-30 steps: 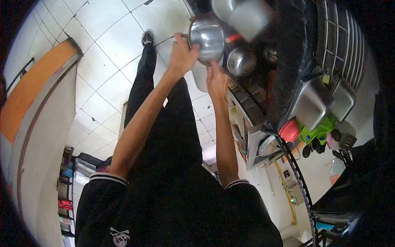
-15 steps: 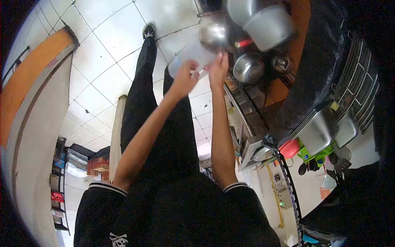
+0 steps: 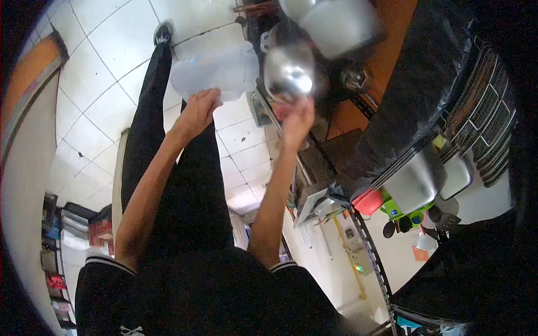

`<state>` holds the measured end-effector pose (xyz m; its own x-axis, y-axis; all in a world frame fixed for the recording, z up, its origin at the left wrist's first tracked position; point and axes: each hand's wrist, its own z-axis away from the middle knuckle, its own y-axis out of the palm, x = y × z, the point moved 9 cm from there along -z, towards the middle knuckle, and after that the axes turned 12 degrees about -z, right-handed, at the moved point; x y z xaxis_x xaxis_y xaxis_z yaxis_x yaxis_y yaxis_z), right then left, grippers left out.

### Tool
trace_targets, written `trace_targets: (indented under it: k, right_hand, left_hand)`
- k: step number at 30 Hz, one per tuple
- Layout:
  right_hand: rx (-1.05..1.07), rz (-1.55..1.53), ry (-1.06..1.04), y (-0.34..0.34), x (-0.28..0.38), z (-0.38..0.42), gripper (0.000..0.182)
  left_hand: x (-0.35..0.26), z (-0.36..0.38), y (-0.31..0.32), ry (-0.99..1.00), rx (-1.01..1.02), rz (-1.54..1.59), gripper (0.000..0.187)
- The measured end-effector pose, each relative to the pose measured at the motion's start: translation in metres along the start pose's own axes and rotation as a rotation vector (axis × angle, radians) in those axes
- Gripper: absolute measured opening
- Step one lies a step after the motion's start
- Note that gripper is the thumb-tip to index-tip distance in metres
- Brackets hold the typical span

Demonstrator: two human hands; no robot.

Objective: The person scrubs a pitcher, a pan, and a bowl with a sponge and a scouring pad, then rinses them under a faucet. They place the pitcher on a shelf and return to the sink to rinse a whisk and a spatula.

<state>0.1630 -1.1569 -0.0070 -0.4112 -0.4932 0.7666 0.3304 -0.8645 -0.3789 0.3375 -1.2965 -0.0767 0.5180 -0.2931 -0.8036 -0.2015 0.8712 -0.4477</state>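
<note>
My left hand is closed on the near rim of a clear plastic tub, fingers hooked over its edge. The tub hangs tilted above the tiled floor and one leg. To the right, my right hand is at the lower rim of a shiny metal bowl, its fingers curled and smeared by motion. Something reddish shows blurred beside those fingers; I cannot tell what it is. The bowl is in front of the shelf and partly hides what is behind it.
Large metal pots and a smaller pot occupy the shelf at upper right. Black plastic sheeting covers its side. Farther right are metal trays, wire racks and hanging utensils. An orange-edged wall borders the left.
My hands have moved apart, the left going left with the tub, the right staying by the shelf. The metal bowl now appears larger and closer to the right hand. The whole view has shifted.
</note>
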Motion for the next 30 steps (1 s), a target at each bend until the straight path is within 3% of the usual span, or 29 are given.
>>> trace_targets:
  k: [2,3,5,6,8,11,14,17,20,23,26,30]
  right_hand:
    - [-0.16,-0.184,-0.013,-0.054,-0.016,-0.008,0.032]
    - [-0.233,-0.577,0.043,-0.083,-0.038,-0.016,0.023]
    - [-0.153,-1.013,0.099,-0.11,-0.057,-0.029,0.024]
    - [-0.173,-1.166,0.103,-0.123,-0.06,-0.036,0.024]
    - [-0.226,-1.492,0.11,-0.141,-0.073,-0.051,0.033]
    - [-0.11,-1.858,-0.027,-0.179,-0.096,-0.099,0.031]
    - [0.004,-1.979,0.015,-0.195,-0.098,-0.154,0.033]
    - [-0.169,-2.048,0.026,-0.218,-0.115,-0.205,0.038]
    - [-0.116,-2.069,-0.034,-0.247,-0.129,-0.258,0.042]
    - [-0.03,-2.083,0.057,-0.24,-0.134,-0.284,0.039]
    - [-0.263,-1.888,0.035,-0.225,-0.128,-0.288,0.04]
    - [-0.21,-1.75,0.263,-0.231,-0.155,-0.334,0.043]
  left_hand:
    - [0.009,0.002,0.006,-0.055,0.016,0.024,0.014]
    - [0.013,0.0,0.005,-0.08,0.016,0.069,0.015]
    - [0.019,0.002,0.004,-0.14,0.036,0.171,0.017]
    - [0.027,0.005,0.004,-0.193,-0.081,0.308,0.02]
    - [0.036,0.011,0.01,-0.272,-0.039,0.26,0.022]
    - [0.037,0.017,0.015,-0.292,0.007,0.186,0.023]
    - [0.042,0.025,0.022,-0.301,0.008,0.149,0.024]
    - [0.055,0.029,0.034,-0.317,0.02,0.126,0.026]
    - [0.059,0.032,0.04,-0.3,-0.039,0.122,0.025]
    - [0.067,0.035,0.05,-0.276,-0.066,0.089,0.025]
    - [0.075,0.043,0.059,-0.455,-0.029,0.061,0.025]
    - [0.071,0.05,0.067,-0.346,-0.089,-0.003,0.03]
